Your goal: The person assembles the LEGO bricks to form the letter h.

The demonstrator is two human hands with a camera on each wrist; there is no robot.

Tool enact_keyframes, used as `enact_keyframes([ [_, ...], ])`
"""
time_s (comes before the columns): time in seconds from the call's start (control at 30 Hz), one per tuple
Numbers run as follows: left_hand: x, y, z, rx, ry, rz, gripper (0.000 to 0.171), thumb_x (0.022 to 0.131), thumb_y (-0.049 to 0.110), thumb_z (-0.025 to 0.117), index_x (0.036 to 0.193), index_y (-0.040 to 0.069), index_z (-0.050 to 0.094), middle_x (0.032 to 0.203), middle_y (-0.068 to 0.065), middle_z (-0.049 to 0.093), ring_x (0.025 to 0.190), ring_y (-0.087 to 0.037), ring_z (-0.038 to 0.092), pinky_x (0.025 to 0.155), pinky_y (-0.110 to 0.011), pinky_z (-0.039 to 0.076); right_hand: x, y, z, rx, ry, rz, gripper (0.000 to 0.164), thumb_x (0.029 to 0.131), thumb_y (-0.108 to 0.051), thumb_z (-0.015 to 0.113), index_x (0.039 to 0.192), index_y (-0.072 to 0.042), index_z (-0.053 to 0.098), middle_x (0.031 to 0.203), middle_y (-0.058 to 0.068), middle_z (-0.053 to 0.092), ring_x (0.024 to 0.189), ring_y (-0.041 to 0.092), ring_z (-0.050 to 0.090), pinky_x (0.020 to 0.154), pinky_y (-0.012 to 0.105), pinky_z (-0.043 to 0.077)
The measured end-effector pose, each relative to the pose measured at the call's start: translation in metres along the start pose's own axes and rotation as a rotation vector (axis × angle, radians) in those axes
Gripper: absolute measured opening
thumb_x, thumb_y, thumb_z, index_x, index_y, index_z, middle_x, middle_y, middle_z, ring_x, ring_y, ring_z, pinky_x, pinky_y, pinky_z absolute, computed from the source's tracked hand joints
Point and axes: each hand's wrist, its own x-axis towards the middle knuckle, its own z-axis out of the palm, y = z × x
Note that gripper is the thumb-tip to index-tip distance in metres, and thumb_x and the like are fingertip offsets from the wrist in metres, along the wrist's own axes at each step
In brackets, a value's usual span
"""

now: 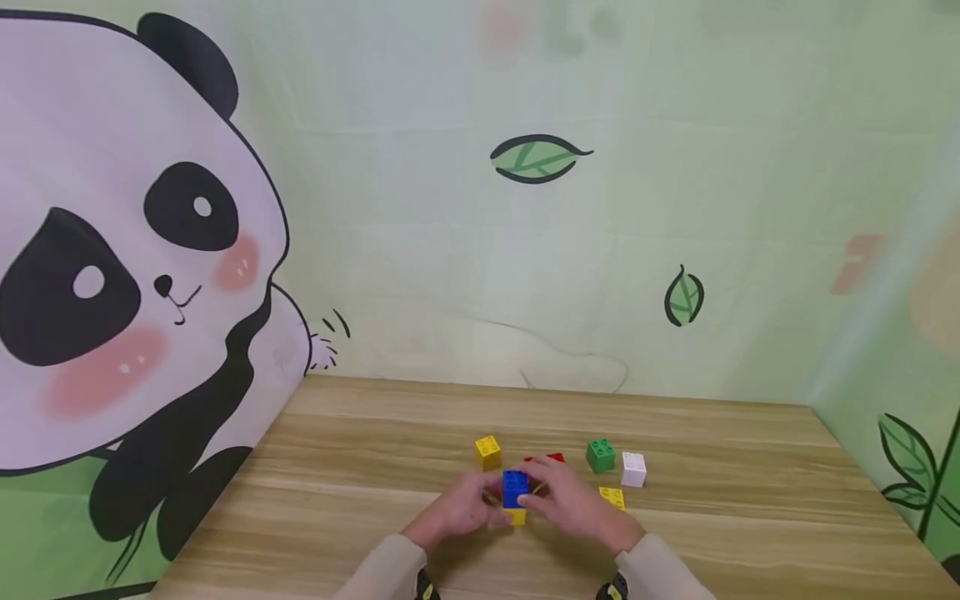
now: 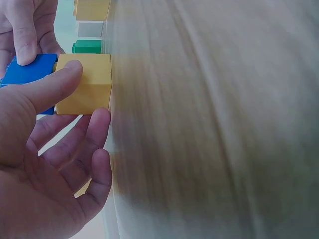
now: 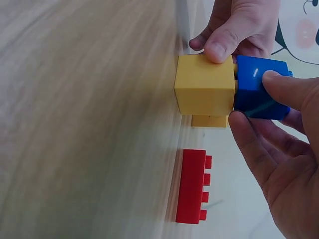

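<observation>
Near the table's front, my left hand (image 1: 467,502) pinches a yellow toy building brick (image 2: 92,94) between thumb and fingers. A blue building brick (image 1: 514,492) sits on top of it, gripped by my right hand (image 1: 566,497). In the right wrist view, a narrow gap with the yellow studs showing separates the two bricks. My left thumb (image 2: 60,82) lies across the yellow brick's side, and my right thumb (image 3: 284,87) presses the blue brick's side. The yellow brick's base is at the tabletop.
Behind the hands lies a long red brick (image 3: 192,186), partly hidden in the head view. A yellow brick (image 1: 487,452) stands at the back left. To the right are a green brick (image 1: 601,455), a white brick (image 1: 633,469) and another yellow brick (image 1: 612,497) on the wooden table (image 1: 750,500).
</observation>
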Motion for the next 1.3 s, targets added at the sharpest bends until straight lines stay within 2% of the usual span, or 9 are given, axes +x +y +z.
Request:
enact_keyframes([
  [0.43, -0.0002, -0.0003, 0.0006, 0.002, -0.003, -0.012, 0.024, 0.077, 0.01, 0.079, 0.097, 0.006, 0.067, 0.089, -0.001, 0.065, 0.076, -0.013, 0.06, 0.068, -0.026, 0.051, 0.0031, -0.0012, -0.0042, -0.016, -0.064, 0.056, 0.034, 0.093, -0.025, 0.061, 0.126, -0.015, 0.058, 0.106, -0.007, 0.052, 0.093, 0.009, 0.054, 0.079, 0.022, 0.048],
  [0.6, -0.0023, 0.0001, -0.0007, 0.005, 0.006, -0.021, 0.023, 0.076, 0.01, 0.079, 0.095, 0.005, 0.067, 0.087, -0.001, 0.064, 0.073, -0.014, 0.059, 0.066, -0.026, 0.05, 0.0037, 0.0001, -0.001, 0.018, -0.046, 0.07, 0.033, 0.091, -0.025, 0.063, 0.123, -0.019, 0.06, 0.105, -0.009, 0.053, 0.094, 0.01, 0.055, 0.082, 0.024, 0.049],
  [0.77, -0.0023, 0.0009, -0.0012, 0.01, 0.006, -0.027, 0.023, 0.076, 0.01, 0.079, 0.095, 0.006, 0.067, 0.086, -0.001, 0.064, 0.072, -0.013, 0.058, 0.066, -0.026, 0.05, 0.0035, 0.0016, 0.0005, 0.022, -0.025, 0.071, 0.034, 0.09, -0.025, 0.065, 0.123, -0.019, 0.06, 0.104, -0.009, 0.054, 0.094, 0.011, 0.056, 0.082, 0.024, 0.049],
  [1.03, 0.0028, -0.0002, -0.0005, 0.036, 0.016, 0.025, 0.026, 0.077, 0.01, 0.078, 0.1, 0.005, 0.067, 0.084, -0.001, 0.065, 0.069, -0.011, 0.059, 0.064, -0.025, 0.049, 0.0054, 0.0041, 0.0, 0.026, 0.014, 0.022, 0.03, 0.091, -0.018, 0.065, 0.12, -0.011, 0.061, 0.102, -0.007, 0.057, 0.091, 0.009, 0.057, 0.077, 0.021, 0.049],
  [1.3, 0.0056, -0.0025, -0.0021, 0.037, 0.005, 0.05, 0.026, 0.079, 0.01, 0.077, 0.103, 0.004, 0.068, 0.086, -0.001, 0.067, 0.072, -0.011, 0.059, 0.065, -0.025, 0.049, 0.0074, 0.0068, 0.0004, 0.054, 0.015, 0.057, 0.031, 0.091, -0.023, 0.064, 0.121, -0.013, 0.061, 0.103, -0.008, 0.058, 0.092, 0.01, 0.057, 0.079, 0.022, 0.049],
])
